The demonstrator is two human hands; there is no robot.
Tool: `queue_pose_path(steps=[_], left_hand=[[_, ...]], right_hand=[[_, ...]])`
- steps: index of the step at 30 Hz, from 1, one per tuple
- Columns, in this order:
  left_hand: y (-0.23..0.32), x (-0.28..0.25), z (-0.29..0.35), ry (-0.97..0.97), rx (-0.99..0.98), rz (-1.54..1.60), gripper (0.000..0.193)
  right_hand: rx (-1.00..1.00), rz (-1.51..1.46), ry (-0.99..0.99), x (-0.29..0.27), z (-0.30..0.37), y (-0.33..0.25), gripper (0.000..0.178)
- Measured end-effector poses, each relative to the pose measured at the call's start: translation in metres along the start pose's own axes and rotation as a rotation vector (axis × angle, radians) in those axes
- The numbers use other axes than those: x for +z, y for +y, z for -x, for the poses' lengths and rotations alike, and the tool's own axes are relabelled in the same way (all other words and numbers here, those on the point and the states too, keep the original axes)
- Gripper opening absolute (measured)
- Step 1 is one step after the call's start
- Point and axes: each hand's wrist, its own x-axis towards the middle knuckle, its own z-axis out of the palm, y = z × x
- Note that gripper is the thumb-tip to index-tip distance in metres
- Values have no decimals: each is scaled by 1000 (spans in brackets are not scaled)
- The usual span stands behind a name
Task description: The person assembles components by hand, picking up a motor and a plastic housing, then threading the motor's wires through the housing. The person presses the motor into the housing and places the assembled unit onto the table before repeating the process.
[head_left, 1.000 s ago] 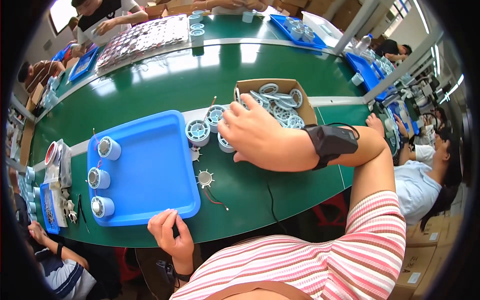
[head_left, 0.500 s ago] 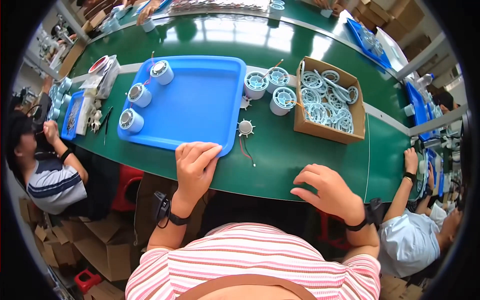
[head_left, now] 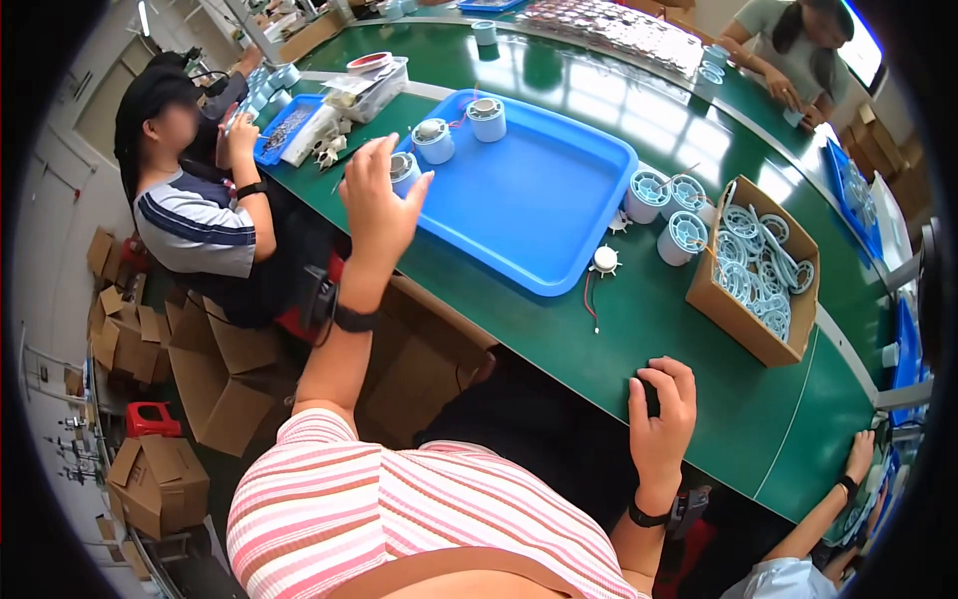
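I see three disc-topped cups [head_left: 433, 146] in the blue tray [head_left: 529, 190] and three discless ribbed cups [head_left: 683, 243] outside, my left hand [head_left: 382, 212] spread beside the former, contact unclear, my right hand [head_left: 661, 424] loosely curled, empty.

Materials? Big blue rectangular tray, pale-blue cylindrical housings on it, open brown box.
Big blue rectangular tray: likely moulded plastic, satin; one even colour, rounded rim.
Pale-blue cylindrical housings: probably plastic, fairly smooth; uniform colour, soft shading.
Open brown box: apparently cardboard, matt; plain tan walls.
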Motion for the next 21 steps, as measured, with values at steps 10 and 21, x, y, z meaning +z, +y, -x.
queue_pose_path(steps=[10, 21], left_hand=[[-68, 19, -6, -362, -161, -51, 70], [152, -32, 21, -673, 219, 689, 54]], right_hand=[[17, 39, 62, 3, 5, -2, 14], [42, -6, -78, -87, -63, -1, 9]])
